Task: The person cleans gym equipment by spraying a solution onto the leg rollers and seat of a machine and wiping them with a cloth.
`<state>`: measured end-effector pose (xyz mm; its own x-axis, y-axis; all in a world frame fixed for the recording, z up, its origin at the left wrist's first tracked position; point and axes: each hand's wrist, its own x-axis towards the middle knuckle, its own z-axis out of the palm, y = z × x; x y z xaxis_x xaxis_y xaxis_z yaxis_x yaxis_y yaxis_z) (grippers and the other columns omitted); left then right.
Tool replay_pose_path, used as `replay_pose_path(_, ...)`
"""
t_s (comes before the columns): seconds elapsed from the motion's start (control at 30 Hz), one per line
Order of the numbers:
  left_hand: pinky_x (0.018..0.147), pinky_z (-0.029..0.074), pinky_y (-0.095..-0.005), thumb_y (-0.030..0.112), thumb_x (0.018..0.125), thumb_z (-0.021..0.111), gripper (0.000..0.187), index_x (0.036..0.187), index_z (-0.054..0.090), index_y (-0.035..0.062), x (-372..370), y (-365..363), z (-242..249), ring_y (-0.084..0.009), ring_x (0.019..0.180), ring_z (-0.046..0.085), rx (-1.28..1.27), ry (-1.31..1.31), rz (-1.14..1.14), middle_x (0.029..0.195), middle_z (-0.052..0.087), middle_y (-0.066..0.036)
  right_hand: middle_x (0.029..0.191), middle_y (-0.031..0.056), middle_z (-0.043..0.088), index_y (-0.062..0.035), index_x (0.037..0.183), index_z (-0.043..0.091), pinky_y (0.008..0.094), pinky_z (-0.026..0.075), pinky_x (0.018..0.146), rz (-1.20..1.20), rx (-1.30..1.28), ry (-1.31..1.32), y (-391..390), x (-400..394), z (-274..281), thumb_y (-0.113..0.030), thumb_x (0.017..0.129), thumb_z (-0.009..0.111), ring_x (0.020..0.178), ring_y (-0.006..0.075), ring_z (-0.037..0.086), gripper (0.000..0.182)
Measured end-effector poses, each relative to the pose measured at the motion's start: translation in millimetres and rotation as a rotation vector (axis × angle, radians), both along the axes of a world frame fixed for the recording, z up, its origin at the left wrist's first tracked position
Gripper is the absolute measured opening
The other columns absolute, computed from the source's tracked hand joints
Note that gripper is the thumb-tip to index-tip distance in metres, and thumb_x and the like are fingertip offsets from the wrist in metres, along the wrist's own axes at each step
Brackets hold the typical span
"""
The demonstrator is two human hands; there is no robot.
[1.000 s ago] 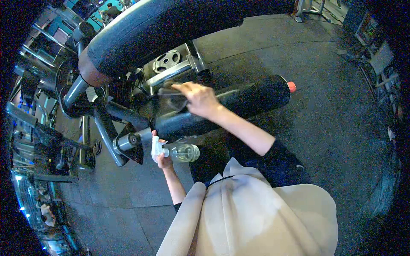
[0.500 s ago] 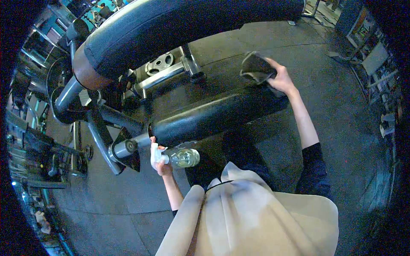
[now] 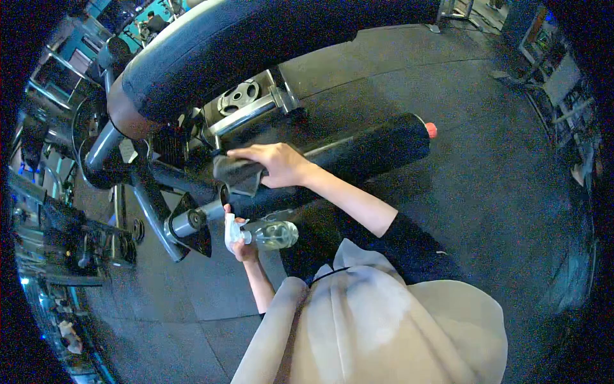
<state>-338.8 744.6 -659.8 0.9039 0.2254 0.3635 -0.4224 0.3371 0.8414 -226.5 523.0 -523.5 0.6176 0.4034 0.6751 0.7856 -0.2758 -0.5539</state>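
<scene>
My right hand (image 3: 281,165) holds a dark cloth (image 3: 238,174) against the left end of a black padded roller (image 3: 377,148), its fingers pressing the cloth from above. A red cap (image 3: 431,130) shows on the roller's far right end. Below the roller, my left hand (image 3: 240,248) is wrapped round the white trigger head of a clear spray bottle (image 3: 274,235). The bottle lies sideways in the grip with its base to the right, and pale liquid shows inside it. Part of the left fingers is hidden behind the trigger head.
A large curved black pad (image 3: 256,57) arches over the roller. Metal frame tubes (image 3: 153,217) stand at the left, and a grey weight plate (image 3: 238,97) sits behind. Racks (image 3: 563,83) line the right side. Dark rubber flooring (image 3: 486,192) spreads around.
My right hand has carried the cloth from the roller's right end to its left end, uncovering the red cap. My left hand with the spray bottle has stayed nearly still.
</scene>
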Motion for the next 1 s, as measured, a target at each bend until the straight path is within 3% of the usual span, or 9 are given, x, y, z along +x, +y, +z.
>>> replay_pose_path(0.1, 0.087, 0.044, -0.0277, 0.024, 0.064, 0.066, 0.097, 0.141, 0.019, -0.0138, 5, 3, 1, -0.0191, 0.092, 0.056, 0.016, -0.088, -0.023, 0.102, 0.056, -0.015, 0.100, 0.0083, 0.065, -0.0209, 0.128, 0.053, 0.0365, 0.055, 0.073, -0.093, -0.102, -0.117, -11, 2, -5, -0.012, 0.068, 0.068, 0.084, 0.0277, 0.066, 0.062)
replay_pose_path(0.2, 0.093, 0.039, -0.0298, 0.031, 0.063, 0.067, 0.095, 0.136, 0.028, -0.0163, 1, -2, 12, -0.0212, 0.095, 0.055, 0.081, -0.060, 0.015, 0.110, 0.056, -0.019, 0.100, 0.0079, 0.064, -0.0210, 0.128, 0.051, 0.0356, 0.055, 0.072, -0.223, -0.177, -0.124, -40, 3, -5, -0.010, 0.069, 0.067, 0.084, 0.0270, 0.066, 0.063)
replay_pose_path(0.37, 0.093, 0.036, -0.0291, 0.038, 0.061, 0.065, 0.090, 0.127, 0.040, -0.0183, 1, -4, 14, -0.0212, 0.094, 0.054, 0.146, -0.049, 0.079, 0.129, 0.047, -0.027, 0.107, 0.0108, 0.064, -0.0194, 0.127, 0.053, 0.0366, 0.054, 0.083, -0.383, -0.244, -0.086, -131, 1, 2, -0.001, 0.063, 0.061, 0.095, 0.0295, 0.064, 0.067)
replay_pose_path(0.43, 0.091, 0.037, -0.0289, 0.039, 0.061, 0.064, 0.088, 0.124, 0.043, -0.0191, 1, -4, 14, -0.0206, 0.093, 0.054, 0.164, -0.046, 0.091, 0.136, 0.041, -0.029, 0.114, 0.0128, 0.062, -0.0204, 0.128, 0.053, 0.0370, 0.053, 0.084, -0.502, -0.268, -0.153, -189, 4, -2, -0.009, 0.067, 0.065, 0.100, 0.0299, 0.063, 0.064)
replay_pose_path(0.57, 0.086, 0.038, -0.0267, 0.037, 0.061, 0.065, 0.090, 0.127, 0.040, -0.0186, 1, -3, 13, -0.0182, 0.094, 0.053, 0.150, -0.049, 0.083, 0.138, 0.039, -0.027, 0.121, 0.0124, 0.059, -0.0142, 0.129, 0.051, 0.0367, 0.049, 0.092, -0.829, -0.284, 0.051, -280, -2, -11, -0.016, 0.070, 0.071, 0.108, 0.0294, 0.060, 0.063)
replay_pose_path(0.7, 0.084, 0.039, -0.0240, 0.035, 0.061, 0.066, 0.090, 0.131, 0.038, -0.0145, -1, -1, 12, -0.0152, 0.096, 0.054, 0.079, -0.010, 0.017, 0.145, 0.034, -0.023, 0.120, 0.0124, 0.060, -0.0104, 0.128, 0.052, 0.0364, 0.048, 0.094, -0.472, -0.263, -0.070, -246, -5, 4, -0.010, 0.070, 0.069, 0.110, 0.0277, 0.059, 0.060)
replay_pose_path(0.8, 0.085, 0.040, -0.0251, 0.035, 0.060, 0.066, 0.091, 0.132, 0.038, -0.0133, -3, -2, 13, -0.0176, 0.095, 0.056, 0.057, 0.026, 0.016, 0.146, 0.033, -0.022, 0.120, 0.0113, 0.061, -0.0098, 0.128, 0.053, 0.0334, 0.046, 0.097, -0.268, -0.188, 0.086, -191, -6, 10, 0.002, 0.066, 0.063, 0.110, 0.0238, 0.060, 0.063)
replay_pose_path(0.9, 0.085, 0.041, -0.0259, 0.032, 0.061, 0.067, 0.101, 0.138, 0.024, -0.0160, 0, 1, 10, -0.0181, 0.088, 0.055, 0.023, 0.010, 0.016, 0.111, 0.055, -0.017, 0.115, 0.0123, 0.063, -0.0142, 0.128, 0.053, 0.0351, 0.050, 0.091, -0.101, -0.156, 0.085, -125, 6, 1, -0.004, 0.066, 0.069, 0.103, 0.0277, 0.063, 0.065)
replay_pose_path(1.0, 0.087, 0.041, -0.0268, 0.033, 0.061, 0.067, 0.102, 0.140, 0.022, -0.0138, -1, 2, 9, -0.0184, 0.089, 0.055, 0.003, 0.011, -0.001, 0.104, 0.057, -0.014, 0.110, 0.0133, 0.064, -0.0155, 0.132, 0.049, 0.0361, 0.053, 0.085, -0.034, -0.207, 0.041, -63, 12, 3, -0.004, 0.065, 0.067, 0.097, 0.0291, 0.064, 0.070)
